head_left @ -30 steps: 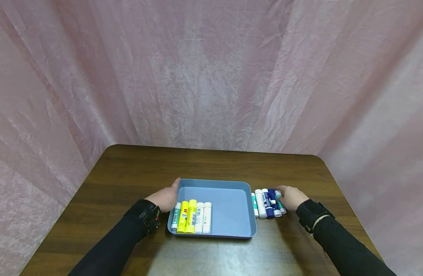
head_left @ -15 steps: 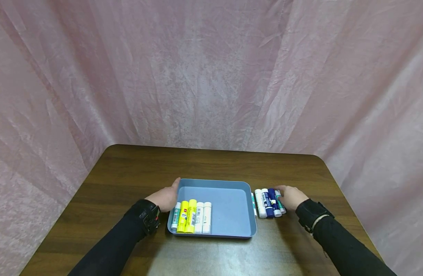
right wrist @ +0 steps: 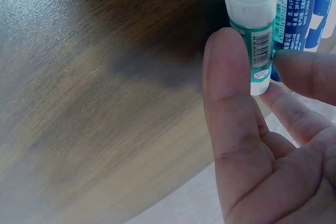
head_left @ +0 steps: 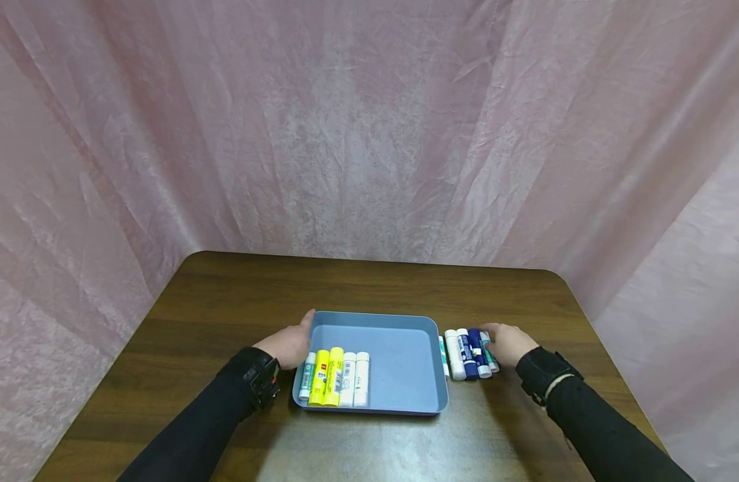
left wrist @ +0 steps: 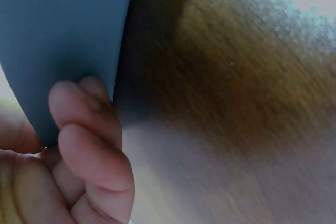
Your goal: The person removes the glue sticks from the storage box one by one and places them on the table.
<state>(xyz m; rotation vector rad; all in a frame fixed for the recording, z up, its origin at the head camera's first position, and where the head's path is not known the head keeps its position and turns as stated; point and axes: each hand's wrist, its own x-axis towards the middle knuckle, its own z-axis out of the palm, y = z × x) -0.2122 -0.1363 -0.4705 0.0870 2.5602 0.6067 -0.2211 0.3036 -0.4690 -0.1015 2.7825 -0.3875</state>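
Note:
A blue-grey tray (head_left: 399, 375) lies on the table, and my left hand (head_left: 289, 345) grips its left side. The thumb points along the rim; in the left wrist view the curled fingers (left wrist: 94, 153) press its outer wall. Along the tray's left side lie a green-white glue stick (head_left: 307, 376), two yellow ones (head_left: 326, 378) and two white ones (head_left: 354, 380). Right of the tray, a row holds a white stick (head_left: 455, 355), two blue-white ones and a green-white glue stick (right wrist: 257, 40) at the right end. My right hand (head_left: 509, 345) touches that end stick with fairly straight fingers.
The brown wooden table (head_left: 369, 281) has rounded far corners. Behind it hangs a pink curtain (head_left: 369, 134). A further green-white stick (head_left: 444, 355) sits close against the tray's right wall, partly hidden.
The green-white stick beside the tray's right wall has shifted slightly, and less of its near end shows. Both hands and the tray look nearly unmoved.

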